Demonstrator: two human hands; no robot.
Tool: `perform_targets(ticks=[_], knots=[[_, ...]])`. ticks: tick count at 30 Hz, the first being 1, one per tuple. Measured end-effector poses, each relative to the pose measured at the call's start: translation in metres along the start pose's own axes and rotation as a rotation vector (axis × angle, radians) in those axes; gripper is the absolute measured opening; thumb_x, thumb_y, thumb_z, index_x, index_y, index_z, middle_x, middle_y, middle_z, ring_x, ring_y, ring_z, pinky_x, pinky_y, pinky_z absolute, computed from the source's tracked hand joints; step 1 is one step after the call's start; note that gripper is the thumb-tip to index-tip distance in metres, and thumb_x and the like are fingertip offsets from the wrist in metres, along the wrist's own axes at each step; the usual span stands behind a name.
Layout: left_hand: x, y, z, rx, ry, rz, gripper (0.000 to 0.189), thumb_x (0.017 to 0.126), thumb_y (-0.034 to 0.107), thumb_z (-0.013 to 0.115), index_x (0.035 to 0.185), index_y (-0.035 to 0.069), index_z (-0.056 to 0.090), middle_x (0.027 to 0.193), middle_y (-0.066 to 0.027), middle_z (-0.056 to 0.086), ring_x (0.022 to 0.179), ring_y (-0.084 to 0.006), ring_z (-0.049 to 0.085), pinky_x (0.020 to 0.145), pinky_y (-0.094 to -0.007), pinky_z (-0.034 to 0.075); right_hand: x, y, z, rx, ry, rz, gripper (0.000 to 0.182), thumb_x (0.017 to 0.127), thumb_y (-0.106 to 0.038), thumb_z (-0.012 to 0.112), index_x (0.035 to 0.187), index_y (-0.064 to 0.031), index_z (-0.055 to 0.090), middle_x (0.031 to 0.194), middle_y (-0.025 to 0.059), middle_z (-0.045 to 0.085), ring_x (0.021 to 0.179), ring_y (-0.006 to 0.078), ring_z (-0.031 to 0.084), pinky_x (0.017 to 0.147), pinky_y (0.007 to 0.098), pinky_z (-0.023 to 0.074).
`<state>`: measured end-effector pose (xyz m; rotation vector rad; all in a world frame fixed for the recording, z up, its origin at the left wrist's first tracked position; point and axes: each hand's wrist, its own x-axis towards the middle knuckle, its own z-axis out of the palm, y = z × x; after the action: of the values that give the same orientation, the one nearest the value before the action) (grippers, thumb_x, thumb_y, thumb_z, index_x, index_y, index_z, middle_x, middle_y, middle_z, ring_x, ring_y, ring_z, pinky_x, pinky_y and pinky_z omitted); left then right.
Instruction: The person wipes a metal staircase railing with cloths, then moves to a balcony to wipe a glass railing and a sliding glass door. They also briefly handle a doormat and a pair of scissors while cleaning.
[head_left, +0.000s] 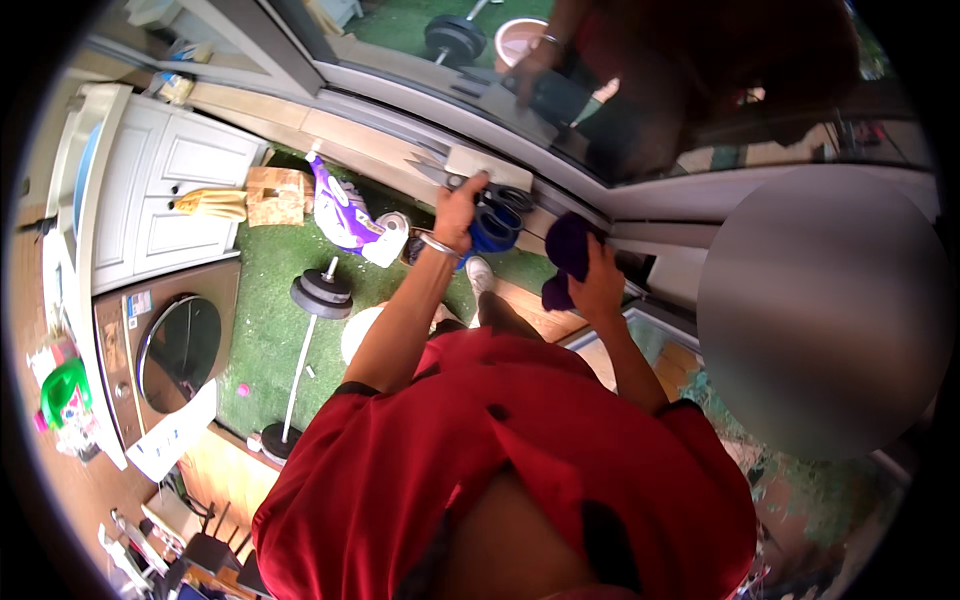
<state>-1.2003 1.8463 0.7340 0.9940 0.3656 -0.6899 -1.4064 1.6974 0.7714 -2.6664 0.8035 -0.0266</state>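
My left hand (457, 214) grips scissors (512, 198) by the windowsill; their pointed metal blades stick out to the left and dark looped handles show on the right. Just below these handles is a blue item with a dark loop (496, 227), partly behind my fingers, and I cannot tell if I hold it too. A crumpled dark purple cloth (568, 247) is bunched in my right hand (600, 281), apart from the scissors. Behind the left hand, a pale flat block (491, 166) rests on the sill (360, 146).
Window glass (465, 45) rises beyond the sill. A barbell (301, 367) lies on green artificial turf (259, 337), near a purple-and-white package (341, 210) and a cardboard box (277, 196). Left stand white cabinets (195, 161) and a front-loading washer (180, 352). A blurred disc hides the right side.
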Motion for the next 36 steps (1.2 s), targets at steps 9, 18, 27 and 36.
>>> perform_targets(ticks=[9,18,27,36], knots=[[-0.006,-0.018,-0.001,0.290,0.110,0.407,0.027,0.083,0.013,0.073,0.101,-0.003,0.061,0.091,-0.0061,0.067,0.078,-0.0144,0.062,0.071,-0.0292,0.050,0.006,0.020,-0.010,0.197,-0.051,-0.113,0.068,0.067,-0.010,0.074,0.130,-0.0098,0.049,0.111,0.0214,0.057,0.098,0.0434,0.060,0.080,0.0489,0.0514],[-0.012,-0.004,0.002,0.676,0.343,0.610,0.061,0.077,0.033,0.080,0.110,-0.005,0.046,0.089,-0.0145,0.062,0.076,-0.0218,0.057,0.070,-0.0356,0.049,0.008,0.025,-0.011,0.210,-0.088,-0.117,0.070,0.066,-0.008,0.074,0.131,-0.0089,0.047,0.113,0.0217,0.057,0.101,0.0434,0.059,0.082,0.0483,0.0510],[-0.020,-0.018,-0.002,0.944,0.370,0.637,0.077,0.090,0.027,0.055,0.146,-0.007,0.016,0.109,-0.0240,0.044,0.090,-0.0375,0.056,0.081,-0.0413,0.046,0.009,0.018,-0.019,0.355,0.065,-0.178,0.068,0.067,-0.004,0.072,0.131,-0.0080,0.050,0.110,0.0216,0.058,0.100,0.0436,0.059,0.083,0.0460,0.0503],[-0.027,-0.030,-0.006,0.683,0.273,0.594,0.078,0.085,0.008,0.069,0.150,0.011,0.027,0.078,-0.0087,0.059,0.065,-0.0120,0.055,0.055,-0.0266,0.047,0.105,-0.120,-0.022,-0.075,-0.172,-0.218,0.065,0.071,-0.018,0.075,0.131,-0.0137,0.050,0.110,0.0179,0.058,0.095,0.0408,0.061,0.078,0.0469,0.0502]])
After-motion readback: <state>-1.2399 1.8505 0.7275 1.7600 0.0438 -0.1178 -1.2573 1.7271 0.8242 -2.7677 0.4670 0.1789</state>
